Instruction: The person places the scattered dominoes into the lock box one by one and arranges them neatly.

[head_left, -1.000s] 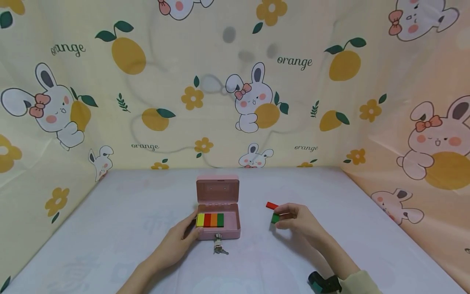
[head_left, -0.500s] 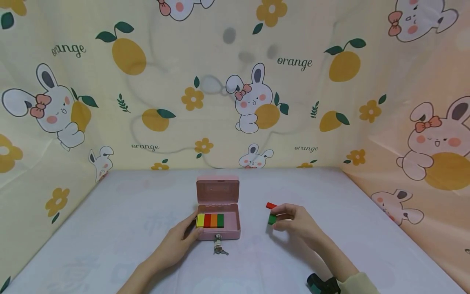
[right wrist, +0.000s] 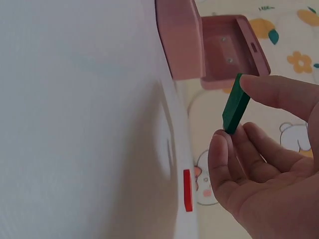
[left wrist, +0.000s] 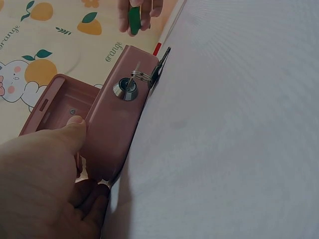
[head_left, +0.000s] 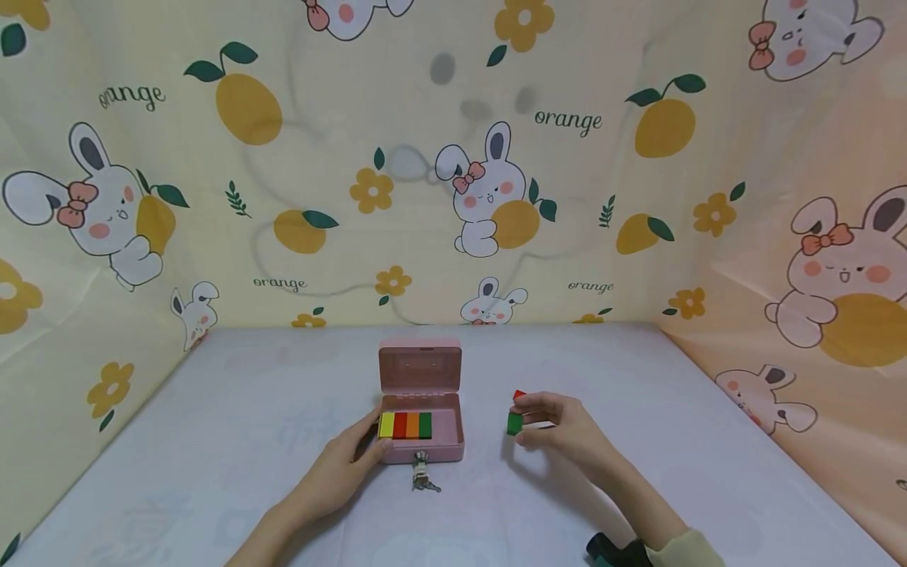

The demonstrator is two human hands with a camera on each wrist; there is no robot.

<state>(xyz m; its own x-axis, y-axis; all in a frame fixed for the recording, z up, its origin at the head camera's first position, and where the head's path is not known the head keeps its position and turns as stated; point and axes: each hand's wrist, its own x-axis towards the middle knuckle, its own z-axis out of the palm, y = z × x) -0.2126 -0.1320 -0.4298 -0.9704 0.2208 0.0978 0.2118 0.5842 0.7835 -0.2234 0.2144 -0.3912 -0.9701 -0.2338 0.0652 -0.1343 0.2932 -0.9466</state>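
Note:
A pink lockable cash box (head_left: 446, 451) stands on the table with its lid (head_left: 420, 368) raised. Yellow, red, orange and green blocks (head_left: 406, 425) line its left part. My left hand (head_left: 347, 461) grips the box's left end, thumb over the front rim; in the left wrist view the thumb (left wrist: 75, 132) shows at that edge. To the right of the box, my right hand (head_left: 560, 421) pinches a green block (right wrist: 236, 103) between thumb and fingertips, above the tabletop. Behind that hand a red block (right wrist: 188, 190) lies on the table, partly hidden in the head view.
Keys (head_left: 425, 479) hang from the lock (left wrist: 125, 88) at the box's front. A dark device (head_left: 616, 551) sits by the right sleeve. White cloth (head_left: 234, 441) covers the table, and a printed curtain (head_left: 340, 118) closes off the back and sides.
My right hand has drifted left toward the box, carrying the green block, and now covers more of the red block. The left hand and box have not moved.

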